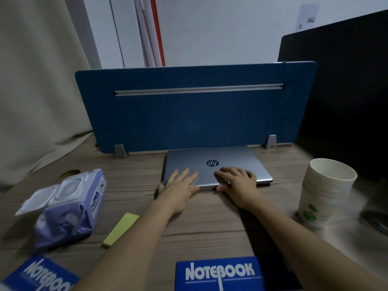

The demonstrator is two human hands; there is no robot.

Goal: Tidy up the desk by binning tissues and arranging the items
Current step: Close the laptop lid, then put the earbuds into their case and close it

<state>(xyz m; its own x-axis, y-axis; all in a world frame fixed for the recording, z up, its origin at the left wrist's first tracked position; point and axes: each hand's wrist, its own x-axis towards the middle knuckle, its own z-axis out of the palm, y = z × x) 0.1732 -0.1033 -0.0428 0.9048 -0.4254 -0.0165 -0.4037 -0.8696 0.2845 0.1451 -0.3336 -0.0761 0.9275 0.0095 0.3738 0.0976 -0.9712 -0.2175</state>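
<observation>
A closed silver laptop [231, 158] lies on the wooden desk [210, 223] against the blue divider. My left hand [180, 185] rests flat on its near left corner, fingers spread, thumb at the front edge. My right hand [237, 181] presses on the lid's near edge, fingers curled over it, thumb under the front lip. A purple wet-wipe pack [69, 211] with its flip lid open sits at the left. A yellow sticky-note pad [120, 229] lies beside it. Two blue notebooks lie near me, one at the left [39, 274] and one in the middle [218, 274].
A stack of paper cups [323, 192] stands at the right. A blue felt divider [189, 114] closes the back of the desk. A dark monitor [346, 91] rises at the right, and a beige curtain [37, 80] hangs at the left.
</observation>
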